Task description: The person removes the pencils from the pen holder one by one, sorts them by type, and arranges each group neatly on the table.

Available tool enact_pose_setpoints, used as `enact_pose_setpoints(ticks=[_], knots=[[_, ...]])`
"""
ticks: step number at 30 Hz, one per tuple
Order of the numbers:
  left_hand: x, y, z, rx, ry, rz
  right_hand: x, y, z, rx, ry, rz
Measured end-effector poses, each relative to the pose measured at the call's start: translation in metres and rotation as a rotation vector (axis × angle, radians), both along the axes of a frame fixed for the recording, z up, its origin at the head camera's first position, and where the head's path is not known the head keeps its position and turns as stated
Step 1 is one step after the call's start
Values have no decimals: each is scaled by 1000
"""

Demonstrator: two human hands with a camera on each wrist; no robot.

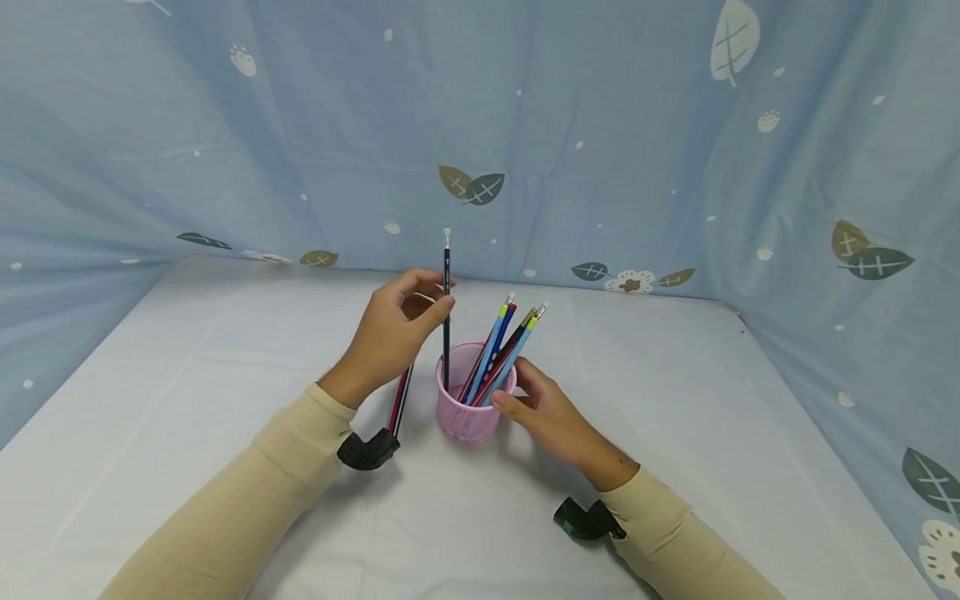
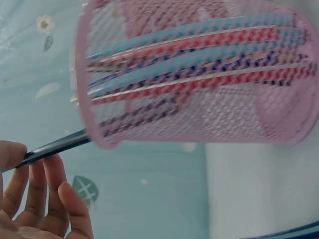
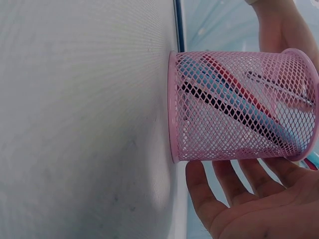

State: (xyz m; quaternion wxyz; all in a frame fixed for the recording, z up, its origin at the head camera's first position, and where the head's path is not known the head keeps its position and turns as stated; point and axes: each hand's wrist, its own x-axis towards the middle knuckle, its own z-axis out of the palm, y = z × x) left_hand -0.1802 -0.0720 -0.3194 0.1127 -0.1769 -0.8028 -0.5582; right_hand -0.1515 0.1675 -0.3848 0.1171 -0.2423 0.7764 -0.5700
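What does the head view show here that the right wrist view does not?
Only the head view shows the left hand pinching a dark pencil upright over the cup, two more pencils lying on the table, and the leaf-print backdrop. Only the right wrist view shows the cup's base rim flat on the table. Both show the pink mesh cup with pencils leaning inside and the right hand with straight fingers beside it.

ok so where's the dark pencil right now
In the head view the dark pencil stands upright at centre, pinched by the left hand, its lower end inside the left side of the pink cup.
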Motion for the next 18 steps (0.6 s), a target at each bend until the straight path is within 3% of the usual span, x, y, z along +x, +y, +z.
enact_pose_setpoints(ticks=[5,9,14,18], knots=[[-2,-8,7,47,25,17,0,1,0,7,-2,-4],[-3,-15,11,97,4,33,0,1,-1,8,-3,-1],[-5,-24,18,215,-97,19,0,1,-1,-2,-2,8],[-8,-31,21,237,-192,-18,0,2,-2,-4,-1,10]])
